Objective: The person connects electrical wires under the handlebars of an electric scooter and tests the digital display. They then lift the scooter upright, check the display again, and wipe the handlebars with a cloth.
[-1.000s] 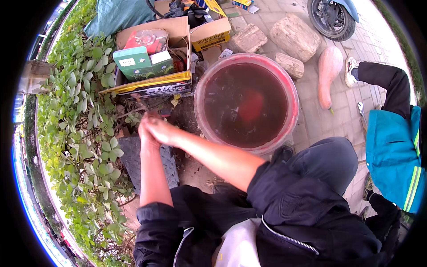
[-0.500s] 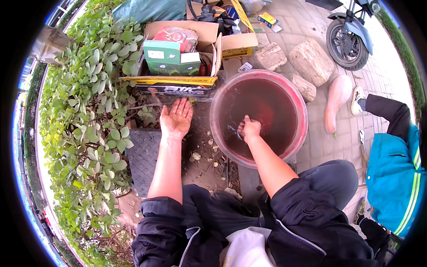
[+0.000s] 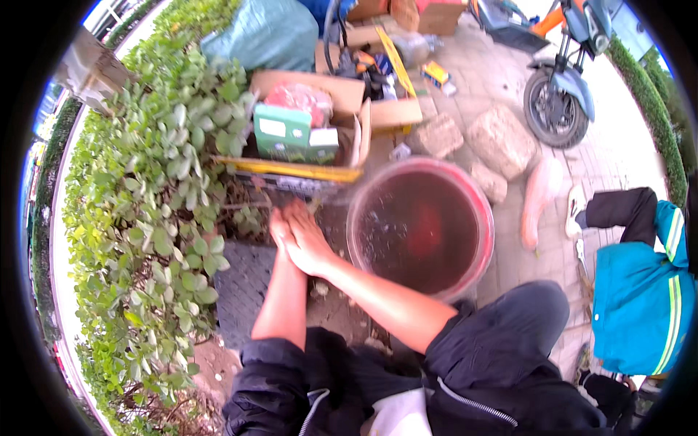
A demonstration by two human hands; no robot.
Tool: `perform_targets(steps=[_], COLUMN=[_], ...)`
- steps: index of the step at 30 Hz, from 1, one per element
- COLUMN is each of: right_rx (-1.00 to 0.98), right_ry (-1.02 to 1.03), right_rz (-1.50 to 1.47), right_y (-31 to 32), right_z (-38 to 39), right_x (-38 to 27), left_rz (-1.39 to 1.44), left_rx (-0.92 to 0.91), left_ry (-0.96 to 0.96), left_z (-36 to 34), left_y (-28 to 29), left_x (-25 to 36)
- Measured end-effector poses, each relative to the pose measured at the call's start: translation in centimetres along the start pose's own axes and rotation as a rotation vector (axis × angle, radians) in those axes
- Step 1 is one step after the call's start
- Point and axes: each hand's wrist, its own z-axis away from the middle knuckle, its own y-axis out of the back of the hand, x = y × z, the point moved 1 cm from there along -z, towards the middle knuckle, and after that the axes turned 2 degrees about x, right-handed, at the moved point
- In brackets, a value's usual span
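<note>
My right hand [image 3: 309, 243] lies across the left palm, its fingers stretched out and somewhat blurred. Beneath it, my left hand [image 3: 279, 229] is partly covered; what shows of it looks flat and open, and neither hand holds a thing I can see. Just right of both hands stands a round tub [image 3: 486, 236] with a reddish rim. Dark, murky water [image 3: 407, 251] fills it, with bubbles at the left and a reddish patch near the middle.
A cardboard box [image 3: 305, 174] holding a green box [image 3: 283, 134] stands beyond my hands. Leafy bushes [image 3: 174, 182] line the left. Stone-like blocks [image 3: 502, 142], a long pinkish gourd [image 3: 542, 200] and a scooter wheel [image 3: 556, 109] are right. A person in a teal jacket [image 3: 632, 309] is close by.
My right hand has come out of the tub's water and moved left onto my left hand, which was palm up. The view has shifted, so the scene sits lower.
</note>
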Motion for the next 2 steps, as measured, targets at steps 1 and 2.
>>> perform_targets(steps=[1,2], right_rx=[-0.549,-0.486], right_ry=[-0.475,-0.325], right_rz=[-0.562,-0.314], right_y=[0.9,0.0], right_z=[-0.4,-0.1], right_x=[1.4,5.7], left_rz=[0.012,0.03], left_rx=[-0.005,-0.057], left_ry=[0.035,0.099], left_z=[0.0,0.0], left_y=[-0.1,-3.1], left_x=[-1.0,-3.3])
